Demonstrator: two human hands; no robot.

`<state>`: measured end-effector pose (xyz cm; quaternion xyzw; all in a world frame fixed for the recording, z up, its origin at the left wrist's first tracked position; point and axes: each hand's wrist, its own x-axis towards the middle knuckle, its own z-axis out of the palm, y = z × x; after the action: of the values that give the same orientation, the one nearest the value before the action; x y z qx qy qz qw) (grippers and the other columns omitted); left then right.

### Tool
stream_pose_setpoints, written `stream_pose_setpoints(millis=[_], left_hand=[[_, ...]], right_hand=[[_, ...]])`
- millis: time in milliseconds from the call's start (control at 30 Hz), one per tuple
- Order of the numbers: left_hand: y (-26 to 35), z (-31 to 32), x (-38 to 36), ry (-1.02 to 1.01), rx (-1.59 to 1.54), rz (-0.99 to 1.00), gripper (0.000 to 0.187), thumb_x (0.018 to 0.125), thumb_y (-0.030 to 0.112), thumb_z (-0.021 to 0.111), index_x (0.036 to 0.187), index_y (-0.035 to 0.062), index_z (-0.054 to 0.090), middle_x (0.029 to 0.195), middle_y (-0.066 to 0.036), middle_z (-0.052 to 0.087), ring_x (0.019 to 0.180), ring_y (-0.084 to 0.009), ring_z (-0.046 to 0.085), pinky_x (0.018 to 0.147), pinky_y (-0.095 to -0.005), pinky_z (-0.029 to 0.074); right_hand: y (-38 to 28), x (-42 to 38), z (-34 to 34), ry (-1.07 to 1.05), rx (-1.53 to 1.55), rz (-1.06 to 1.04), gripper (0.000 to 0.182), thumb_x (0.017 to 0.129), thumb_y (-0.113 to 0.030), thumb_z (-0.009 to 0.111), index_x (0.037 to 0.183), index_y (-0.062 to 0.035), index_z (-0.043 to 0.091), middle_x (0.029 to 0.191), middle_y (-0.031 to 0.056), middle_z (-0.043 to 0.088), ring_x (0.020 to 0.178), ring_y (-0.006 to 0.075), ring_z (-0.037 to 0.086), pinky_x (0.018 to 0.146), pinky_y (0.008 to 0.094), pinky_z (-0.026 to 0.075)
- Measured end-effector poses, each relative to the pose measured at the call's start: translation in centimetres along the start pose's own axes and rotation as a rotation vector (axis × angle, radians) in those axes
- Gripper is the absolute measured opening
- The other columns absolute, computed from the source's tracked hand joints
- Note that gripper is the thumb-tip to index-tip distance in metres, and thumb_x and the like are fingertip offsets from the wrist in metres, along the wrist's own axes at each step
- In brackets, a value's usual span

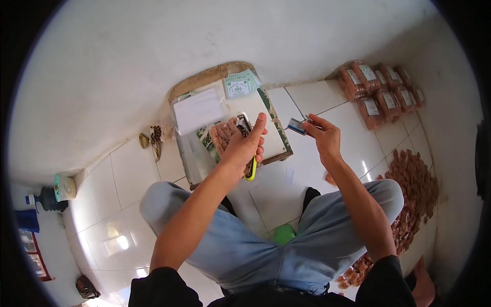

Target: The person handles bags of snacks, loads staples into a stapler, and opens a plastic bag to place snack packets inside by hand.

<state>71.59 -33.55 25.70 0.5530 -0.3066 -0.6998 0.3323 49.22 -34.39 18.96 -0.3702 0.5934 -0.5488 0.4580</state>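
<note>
My left hand (243, 151) is closed around a yellow-green and black stapler (250, 171), with the thumb pointing up along it. Beneath that hand, a clear bag of pinkish-brown snacks (221, 135) lies on a low board-topped stand (266, 138). To the right, beyond the stand's edge, my right hand (325, 135) pinches a small blue and grey box (296, 126) in its fingertips. What the box contains is too small to make out. Near the bag are a stack of clear plastic sleeves (198, 110) and greenish printed labels (240, 84).
Filled, labelled packs (381, 92) are stacked against the wall at right. A large heap of small brown packets (411, 192) covers the floor beside my right knee. A green object (284, 234) lies between my legs. Another person's foot (423, 286) shows at lower right.
</note>
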Motion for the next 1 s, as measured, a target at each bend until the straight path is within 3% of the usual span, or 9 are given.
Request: stream_pose_setpoints(millis=[100,233,367,433,567,633,733,833,1000], left_hand=[[-0.3,-0.8,-0.2,-0.044,-0.017,-0.065,0.065,0.075,0.071,0.063,0.080,0.0074,0.048,0.067,0.001,0.042,0.049,-0.0062,0.041,0.043,-0.0212,0.038],[-0.5,-1.4,-0.3,-0.127,-0.098,-0.110,0.076,0.071,0.082,0.053,0.085,0.0081,0.043,0.065,0.000,0.041,0.050,-0.0072,0.042,0.043,-0.0211,0.038],[0.7,-1.0,-1.7,-0.104,-0.253,-0.168,0.075,0.073,0.087,0.039,0.083,0.0123,0.043,0.064,-0.003,0.045,0.050,-0.0103,0.045,0.040,-0.0212,0.037],[1.0,-0.7,-2.2,-0.205,-0.226,-0.120,0.079,0.067,0.091,0.036,0.084,0.0144,0.045,0.066,-0.007,0.047,0.054,-0.0134,0.047,0.040,-0.0210,0.036],[1.4,-0.8,-2.4,-0.276,-0.353,-0.134,0.068,0.080,0.081,0.035,0.090,0.0156,0.050,0.070,-0.010,0.050,0.057,-0.0186,0.048,0.041,-0.0251,0.037],[1.2,-1.4,-2.1,-0.277,-0.413,-0.158,0.058,0.085,0.069,0.034,0.095,0.0153,0.052,0.074,-0.012,0.052,0.059,-0.0205,0.049,0.042,-0.0268,0.037],[1.3,-1.5,-2.2,-0.321,-0.427,-0.179,0.050,0.087,0.063,0.040,0.102,0.0157,0.051,0.077,-0.011,0.054,0.060,-0.0189,0.050,0.042,-0.0254,0.038],[1.4,-1.3,-2.5,-0.283,-0.379,-0.174,0.046,0.089,0.061,0.045,0.100,0.0164,0.051,0.077,-0.010,0.054,0.059,-0.0163,0.051,0.041,-0.0235,0.038],[1.4,-1.1,-2.7,-0.319,-0.328,-0.151,0.061,0.087,0.070,0.045,0.096,0.0090,0.051,0.073,-0.006,0.052,0.058,-0.0141,0.051,0.039,-0.0226,0.038]], right_hand=[[7.7,0.2,-3.3,0.199,-0.020,0.171,0.040,0.080,-0.001,0.072,0.116,0.0087,0.060,0.101,0.0137,0.066,0.088,0.0185,0.064,0.081,0.0275,0.055],[18.8,-4.1,-5.0,0.444,-0.256,0.351,0.039,0.075,-0.002,0.073,0.111,0.0071,0.064,0.087,0.0118,0.068,0.070,0.0162,0.065,0.067,0.0273,0.056],[28.1,-6.3,-4.8,0.353,-0.387,0.341,0.038,0.073,-0.005,0.074,0.109,0.0042,0.066,0.082,0.0093,0.070,0.067,0.0145,0.065,0.063,0.0269,0.055],[28.2,-6.7,-3.4,0.331,-0.426,0.383,0.037,0.073,-0.004,0.074,0.108,0.0037,0.067,0.083,0.0094,0.070,0.068,0.0144,0.066,0.062,0.0266,0.055],[30.1,-5.9,-1.9,0.262,-0.388,0.326,0.037,0.073,-0.005,0.074,0.109,0.0024,0.067,0.083,0.0092,0.070,0.067,0.0150,0.066,0.063,0.0267,0.055],[30.7,-5.2,-1.6,0.337,-0.403,0.336,0.041,0.071,-0.015,0.077,0.109,-0.0014,0.069,0.092,0.0122,0.072,0.086,0.0219,0.069,0.081,0.0318,0.053],[31.2,-4.7,-1.5,0.383,-0.468,0.251,0.038,0.074,-0.009,0.076,0.110,0.0005,0.068,0.084,0.0102,0.070,0.068,0.0146,0.067,0.065,0.0270,0.054],[31.1,-4.7,-1.3,0.396,-0.492,0.241,0.038,0.075,-0.013,0.077,0.110,-0.0001,0.068,0.087,0.0111,0.071,0.070,0.0153,0.067,0.066,0.0273,0.054],[29.8,-5.1,-0.8,0.389,-0.492,0.244,0.039,0.077,-0.018,0.077,0.109,0.0007,0.068,0.090,0.0119,0.072,0.072,0.0166,0.068,0.068,0.0284,0.054]])
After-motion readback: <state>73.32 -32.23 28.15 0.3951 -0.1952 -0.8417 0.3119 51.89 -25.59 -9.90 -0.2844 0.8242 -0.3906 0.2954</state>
